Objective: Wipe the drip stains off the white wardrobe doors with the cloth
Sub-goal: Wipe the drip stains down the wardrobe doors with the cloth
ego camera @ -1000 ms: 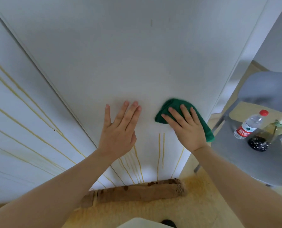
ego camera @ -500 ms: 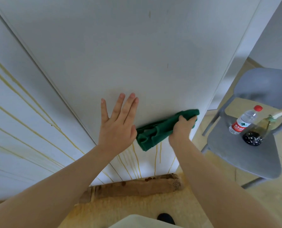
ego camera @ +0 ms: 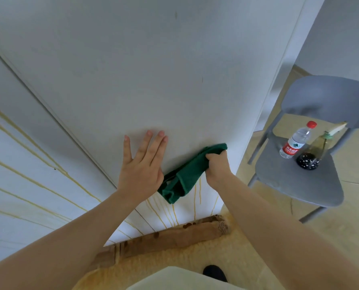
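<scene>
Left hand [ego camera: 141, 164] is lying flat on the white wardrobe door [ego camera: 132, 80], fingers straight and slightly spread, forearm reaching up from the lower left. Right hand [ego camera: 216, 166] is gripping the bunched-up dark green terry cloth [ego camera: 185, 176] in a fist against the door just beside the left hand, its loose end drooping over the tops of the thin yellow drip stains [ego camera: 195, 192]. A clear red-capped water bottle [ego camera: 295, 141] is sitting on the grey plastic chair [ego camera: 300, 185] off to the right.
</scene>
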